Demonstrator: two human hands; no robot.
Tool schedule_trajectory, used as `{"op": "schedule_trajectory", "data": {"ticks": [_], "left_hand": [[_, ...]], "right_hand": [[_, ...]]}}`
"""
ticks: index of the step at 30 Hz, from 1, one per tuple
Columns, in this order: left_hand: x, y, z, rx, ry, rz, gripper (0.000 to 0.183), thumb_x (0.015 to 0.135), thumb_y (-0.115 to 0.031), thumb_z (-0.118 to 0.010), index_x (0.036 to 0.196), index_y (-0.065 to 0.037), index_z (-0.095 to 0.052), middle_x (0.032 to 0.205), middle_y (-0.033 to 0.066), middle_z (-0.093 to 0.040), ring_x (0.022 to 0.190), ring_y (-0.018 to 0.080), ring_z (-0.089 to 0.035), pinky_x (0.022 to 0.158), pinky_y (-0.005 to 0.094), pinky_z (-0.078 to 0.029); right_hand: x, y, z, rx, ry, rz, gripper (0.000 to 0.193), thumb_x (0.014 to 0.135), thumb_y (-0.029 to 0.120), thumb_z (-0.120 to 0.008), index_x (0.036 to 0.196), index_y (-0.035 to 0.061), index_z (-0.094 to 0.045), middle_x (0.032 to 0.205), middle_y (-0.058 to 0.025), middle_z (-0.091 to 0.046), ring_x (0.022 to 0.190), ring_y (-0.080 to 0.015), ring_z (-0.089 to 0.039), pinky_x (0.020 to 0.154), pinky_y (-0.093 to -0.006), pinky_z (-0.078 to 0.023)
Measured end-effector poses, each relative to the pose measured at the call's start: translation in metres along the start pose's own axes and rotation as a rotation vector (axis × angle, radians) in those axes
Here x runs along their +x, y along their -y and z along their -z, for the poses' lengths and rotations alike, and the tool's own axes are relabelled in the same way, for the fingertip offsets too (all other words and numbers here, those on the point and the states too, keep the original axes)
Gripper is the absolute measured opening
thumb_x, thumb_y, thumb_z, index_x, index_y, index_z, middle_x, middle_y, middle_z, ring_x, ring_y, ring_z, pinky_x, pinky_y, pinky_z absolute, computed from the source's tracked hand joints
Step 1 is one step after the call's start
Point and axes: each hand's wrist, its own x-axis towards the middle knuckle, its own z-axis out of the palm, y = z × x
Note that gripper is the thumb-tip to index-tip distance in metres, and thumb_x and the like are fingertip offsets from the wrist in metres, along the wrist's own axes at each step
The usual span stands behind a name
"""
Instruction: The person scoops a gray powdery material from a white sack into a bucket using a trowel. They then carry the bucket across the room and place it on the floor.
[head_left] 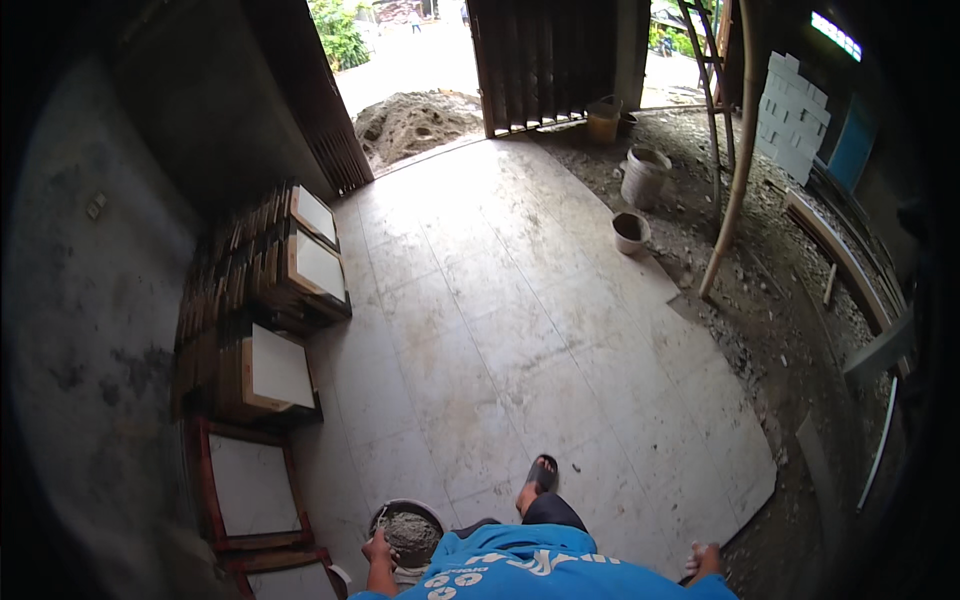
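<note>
At the lower edge, my left hand (378, 550) is closed at the left rim of a dark round bucket (441, 520), on what looks like its thin wire handle. Wet grey mortar (410, 538) lies inside the bucket, just left of my blue shirt. My right hand (703, 560) hangs out at the lower right, over the edge of the tiled floor. Its fingers are small in the picture but look loosely apart, with nothing seen in them. One sandalled foot (541, 477) is forward on the tiles.
Boxed tile stacks (280, 365) line the left wall. A sand heap (415, 125) lies at the doorway. Buckets (645, 180) stand on rubble at the right, near a slanting bamboo pole (735, 200). White blocks (790, 115) are piled behind. The tiled floor (500, 320) ends in a stepped edge.
</note>
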Motion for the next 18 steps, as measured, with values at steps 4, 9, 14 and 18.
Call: {"op": "schedule_trajectory", "data": {"ticks": [4, 9, 14, 18], "left_hand": [[-0.005, -0.041, -0.056, -0.038, -0.048, 0.058, 0.032, 0.087, -0.033, -0.071, 0.075, -0.008, -0.055, 0.056, 0.0013, -0.045, 0.041, 0.0161, -0.043, 0.036, 0.0367, -0.034], [0.002, -0.094, -0.140, -0.123, -0.043, 0.056, 0.030, 0.088, -0.033, -0.070, 0.078, -0.007, -0.059, 0.057, 0.0027, -0.048, 0.040, 0.0166, -0.044, 0.035, 0.0374, -0.033], [0.012, -0.161, -0.243, 0.038, -0.175, 0.115, 0.035, 0.087, -0.036, -0.071, 0.077, -0.005, -0.058, 0.056, 0.0065, -0.052, 0.038, 0.0206, -0.046, 0.034, 0.0380, -0.031], [0.025, -0.221, -0.321, 0.053, -0.200, 0.164, 0.038, 0.086, -0.039, -0.072, 0.078, -0.004, -0.058, 0.056, 0.0093, -0.052, 0.038, 0.0239, -0.046, 0.034, 0.0387, -0.031]], "right_hand": [[-0.032, 0.242, 0.012, -0.394, 0.121, 0.293, 0.052, 0.101, 0.042, -0.056, 0.096, -0.0090, -0.059, 0.073, -0.0199, -0.062, 0.055, -0.0330, -0.063, 0.049, -0.0525, -0.053], [-0.176, 0.529, -0.023, -0.215, 0.028, 0.945, 0.024, 0.091, 0.020, -0.066, 0.093, -0.0039, -0.064, 0.066, -0.0136, -0.064, 0.051, -0.0232, -0.063, 0.044, -0.0389, -0.049], [-0.266, 0.710, -0.085, -0.156, 0.126, 1.217, 0.024, 0.090, 0.022, -0.065, 0.088, -0.0015, -0.065, 0.067, -0.0119, -0.065, 0.048, -0.0208, -0.061, 0.046, -0.0373, -0.050], [-0.263, 0.776, -0.121, -0.267, 0.156, 1.058, 0.018, 0.091, 0.018, -0.063, 0.092, -0.0005, -0.064, 0.070, -0.0102, -0.064, 0.050, -0.0197, -0.062, 0.042, -0.0366, -0.049]]}}
